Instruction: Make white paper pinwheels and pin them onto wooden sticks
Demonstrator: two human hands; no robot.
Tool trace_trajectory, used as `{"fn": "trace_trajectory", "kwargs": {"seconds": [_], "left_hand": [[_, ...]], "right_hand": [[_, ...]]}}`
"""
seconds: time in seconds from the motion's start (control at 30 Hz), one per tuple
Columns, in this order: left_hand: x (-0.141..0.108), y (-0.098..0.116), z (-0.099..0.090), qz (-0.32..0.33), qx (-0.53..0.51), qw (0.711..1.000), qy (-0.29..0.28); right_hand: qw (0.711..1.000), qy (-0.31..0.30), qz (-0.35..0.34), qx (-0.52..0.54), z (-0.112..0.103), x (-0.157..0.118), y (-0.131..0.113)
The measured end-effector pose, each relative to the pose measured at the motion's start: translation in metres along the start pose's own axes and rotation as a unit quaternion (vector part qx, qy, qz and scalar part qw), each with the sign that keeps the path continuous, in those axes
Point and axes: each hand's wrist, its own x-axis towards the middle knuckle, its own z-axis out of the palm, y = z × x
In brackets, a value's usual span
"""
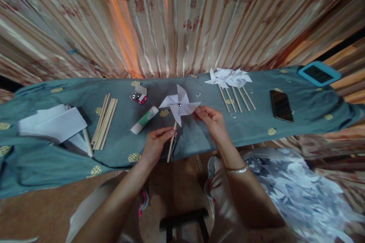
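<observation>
A white paper pinwheel with a shiny pin at its centre is held up over the middle of the cloth-covered table. My left hand pinches its wooden stick below the paper blades. With thumb and fingers, my right hand grips the tip of the right blade. Left of the pinwheel lies a green and white glue stick. Behind that stands a small open box of pins. A dark, thin object under my left fingertips is too unclear to name.
Several finished pinwheels lie at the back right, near a phone and a blue-framed device. Loose wooden sticks and folded white paper rest on the left. A large bag of white paper pieces sits below, right.
</observation>
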Motion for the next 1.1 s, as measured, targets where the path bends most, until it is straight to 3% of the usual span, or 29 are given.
{"fn": "trace_trajectory", "kwargs": {"seconds": [0.2,0.4,1.1], "left_hand": [[-0.001,-0.001,0.002,0.005,0.026,1.0,-0.001],[-0.001,-0.001,0.003,0.009,0.036,0.999,-0.001],[0.002,0.001,-0.003,0.034,0.034,0.999,0.018]], "right_hand": [[0.998,0.058,-0.021,0.024,-0.008,0.005,-0.003],[0.997,0.061,-0.021,0.03,-0.007,0.006,0.0],[0.998,-0.031,0.045,-0.008,0.007,-0.003,0.003]]}}
